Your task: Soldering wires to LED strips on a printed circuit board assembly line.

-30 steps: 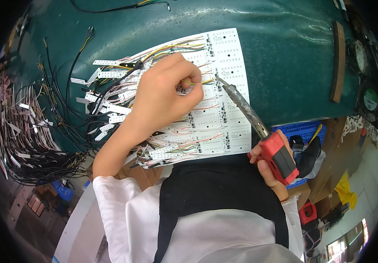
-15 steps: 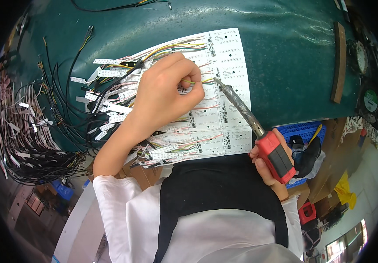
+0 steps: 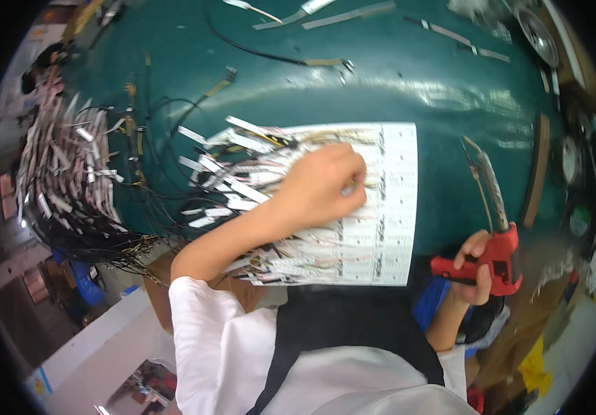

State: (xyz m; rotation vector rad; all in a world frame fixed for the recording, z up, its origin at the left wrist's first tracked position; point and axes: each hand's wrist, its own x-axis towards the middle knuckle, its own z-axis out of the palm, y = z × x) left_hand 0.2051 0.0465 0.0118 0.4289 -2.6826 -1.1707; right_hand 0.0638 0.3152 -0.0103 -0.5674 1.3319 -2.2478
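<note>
My left hand (image 3: 325, 183) is closed in a pinch over a white circuit board panel (image 3: 398, 207), on thin wires (image 3: 372, 185) that mostly hide behind its fingers. Many wires with white label-like strips (image 3: 249, 191) spread from the panel's left part, partly under my left forearm. Off to the right of the panel, my right hand (image 3: 474, 270) grips a red-handled soldering gun (image 3: 502, 259). Its long metal barrel points away from me, and its tip (image 3: 469, 143) is apart from the board.
A thick bundle of wires (image 3: 69, 187) with black ends hangs at the table's left edge. Loose black cables (image 3: 270, 57) and pale strips (image 3: 350, 14) lie at the far side of the green table (image 3: 443, 104). A brown bar (image 3: 536, 169) lies at the right.
My right hand has carried the soldering gun right, away from the board, and turned it more upright. My left hand still pinches over the panel. The whole view has shifted.
</note>
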